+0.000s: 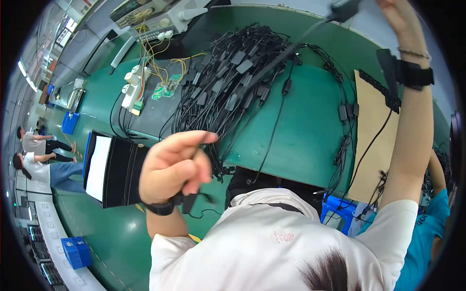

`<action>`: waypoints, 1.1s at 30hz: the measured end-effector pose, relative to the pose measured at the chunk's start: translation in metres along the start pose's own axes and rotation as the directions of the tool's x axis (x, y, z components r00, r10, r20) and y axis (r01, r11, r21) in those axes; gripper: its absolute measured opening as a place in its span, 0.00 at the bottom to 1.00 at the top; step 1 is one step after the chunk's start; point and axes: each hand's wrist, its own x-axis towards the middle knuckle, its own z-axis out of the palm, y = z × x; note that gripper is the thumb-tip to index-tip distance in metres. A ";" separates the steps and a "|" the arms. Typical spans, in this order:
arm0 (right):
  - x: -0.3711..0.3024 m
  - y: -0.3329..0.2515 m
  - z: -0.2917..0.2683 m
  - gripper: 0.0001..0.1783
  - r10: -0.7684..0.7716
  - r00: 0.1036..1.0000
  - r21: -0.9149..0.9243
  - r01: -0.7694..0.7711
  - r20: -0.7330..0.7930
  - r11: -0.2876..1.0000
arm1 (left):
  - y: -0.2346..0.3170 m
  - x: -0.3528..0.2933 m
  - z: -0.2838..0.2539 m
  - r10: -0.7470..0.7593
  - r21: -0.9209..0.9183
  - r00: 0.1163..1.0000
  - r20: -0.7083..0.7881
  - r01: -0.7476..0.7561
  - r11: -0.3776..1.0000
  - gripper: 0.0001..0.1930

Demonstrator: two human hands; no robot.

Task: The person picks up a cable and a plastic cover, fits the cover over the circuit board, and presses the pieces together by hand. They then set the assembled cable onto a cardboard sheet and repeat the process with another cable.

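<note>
My left hand [177, 167] is raised in front of the table's near edge, thumb and curled fingers pressed together, index finger reaching right. A thin dark strand, apparently a black cable, shows at these fingers. At the upper right, my right hand [399, 17] is lifted high, and the picture's edge cuts off its fingers. Beside it hangs a black adapter box [344, 9], from which a motion-blurred cable [310, 33] slants down left across the pile. That large tangled pile of black cables with small boxes [233, 68] lies between and beyond my hands. Black straps ring both wrists.
Bench instruments [162, 17] stand at the back left, near a white power strip [133, 87] and green circuit boards [167, 87]. Cardboard [371, 140] with cables lies on the green table [306, 131] at right. A co-worker in teal [429, 233] sits at right; two people are at far left.
</note>
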 end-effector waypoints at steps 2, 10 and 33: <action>0.000 0.033 0.019 0.12 0.093 0.996 -0.058 -0.092 0.009 0.994 | 0.011 -0.017 -0.007 0.060 0.085 0.985 -0.160 -0.046 0.995 0.20; 0.022 0.240 0.051 0.25 0.465 0.878 -0.198 -0.439 0.113 0.876 | -0.057 -0.050 -0.063 0.233 0.650 0.730 -0.642 0.357 0.671 0.16; -0.077 0.055 -0.240 0.15 0.336 0.882 -0.905 -0.193 -0.329 -0.378 | -0.102 0.112 0.049 -0.138 -0.601 0.983 0.118 0.181 0.778 0.15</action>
